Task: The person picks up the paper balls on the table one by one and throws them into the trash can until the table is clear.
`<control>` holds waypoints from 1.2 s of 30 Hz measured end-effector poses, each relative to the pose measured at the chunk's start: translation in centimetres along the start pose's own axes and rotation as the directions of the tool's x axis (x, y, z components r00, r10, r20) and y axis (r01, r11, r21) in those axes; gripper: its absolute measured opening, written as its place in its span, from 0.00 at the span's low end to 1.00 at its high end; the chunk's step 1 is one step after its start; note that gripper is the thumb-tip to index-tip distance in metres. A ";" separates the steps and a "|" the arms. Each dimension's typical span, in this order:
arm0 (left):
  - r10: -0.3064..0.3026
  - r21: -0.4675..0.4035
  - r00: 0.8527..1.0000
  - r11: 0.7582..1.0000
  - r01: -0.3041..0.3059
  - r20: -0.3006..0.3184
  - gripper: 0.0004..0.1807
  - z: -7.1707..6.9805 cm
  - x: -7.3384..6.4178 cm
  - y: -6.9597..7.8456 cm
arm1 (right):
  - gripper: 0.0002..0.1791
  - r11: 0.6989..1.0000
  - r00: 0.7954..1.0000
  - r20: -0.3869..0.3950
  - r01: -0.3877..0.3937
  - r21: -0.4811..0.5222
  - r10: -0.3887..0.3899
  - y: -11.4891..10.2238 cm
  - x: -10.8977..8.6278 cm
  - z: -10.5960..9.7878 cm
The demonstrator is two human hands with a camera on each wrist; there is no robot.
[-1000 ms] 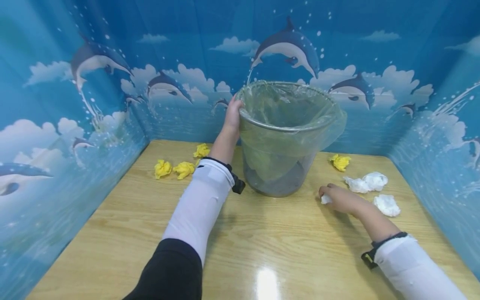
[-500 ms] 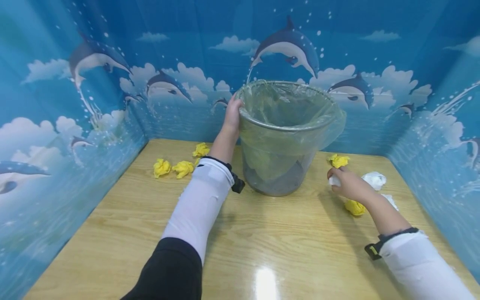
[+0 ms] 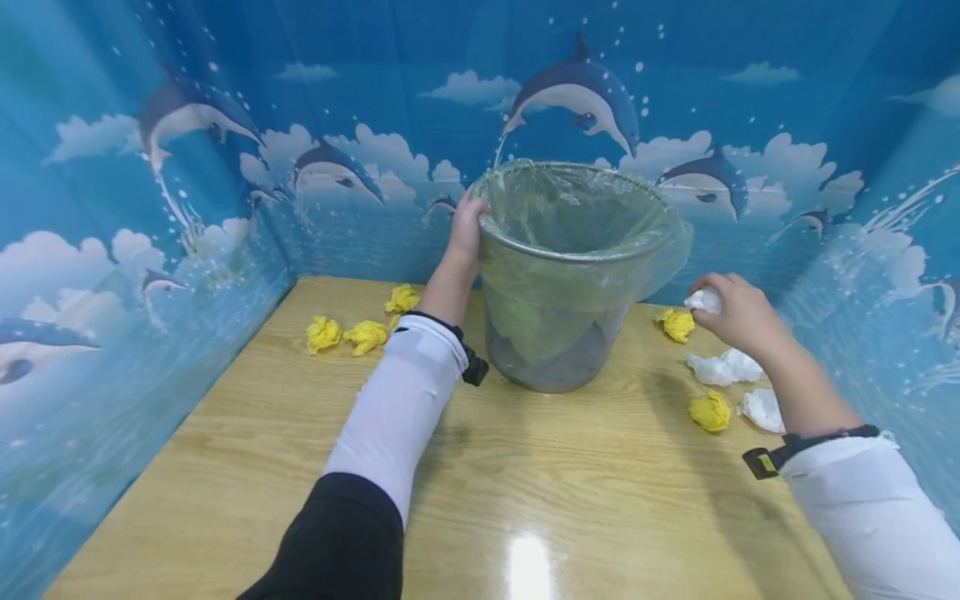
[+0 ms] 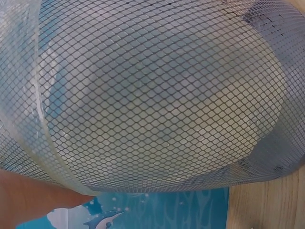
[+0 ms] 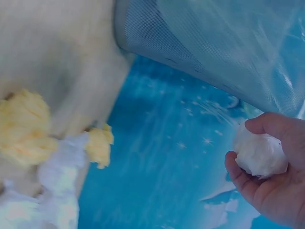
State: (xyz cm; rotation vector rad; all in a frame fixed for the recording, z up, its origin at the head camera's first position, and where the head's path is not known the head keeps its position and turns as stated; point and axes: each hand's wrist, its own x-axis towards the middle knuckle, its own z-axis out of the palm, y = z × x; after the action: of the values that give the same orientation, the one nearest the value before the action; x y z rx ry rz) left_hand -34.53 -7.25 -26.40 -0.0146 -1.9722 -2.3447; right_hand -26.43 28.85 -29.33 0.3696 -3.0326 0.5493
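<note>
In the head view a mesh wastebasket (image 3: 551, 350) stands on the wooden table, lined with a thin yellowish-green plastic bag (image 3: 585, 287) folded over its rim. My left hand (image 3: 467, 229) grips the basket's rim at the left; most of its fingers are hidden. Mesh fills the left wrist view, with a part of that hand (image 4: 35, 198) at the lower left. Raised over the right side of the table, my right hand (image 3: 744, 318) pinches a crumpled white paper ball (image 3: 705, 301). In the right wrist view thumb and fingers curl round the ball (image 5: 260, 153).
Right of the basket lie two yellow crumpled papers, one behind (image 3: 677, 325) and one in front (image 3: 709, 412), beside white crumpled papers (image 3: 722, 367). Several yellow ones (image 3: 324, 334) sit at the left back. A blue dolphin-print curtain (image 3: 360, 225) borders the table.
My right hand has lifted off the table with the white paper ball and moved back and right, uncovering a yellow crumpled paper. The left hand and basket have stayed put.
</note>
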 end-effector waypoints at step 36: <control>0.033 0.006 0.999 0.999 -0.033 0.000 0.38 0.1 0.3 -0.1 | 0.23 0.991 0.977 -0.203 0.089 0.096 -0.068 -10.7 6.2 -8.4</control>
State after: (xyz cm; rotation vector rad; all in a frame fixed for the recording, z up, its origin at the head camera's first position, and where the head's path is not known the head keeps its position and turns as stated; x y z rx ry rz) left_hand -34.81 -7.12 -26.49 -0.0468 -1.9633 -2.3187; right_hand -29.91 20.65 -17.28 0.4099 -2.7922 0.6965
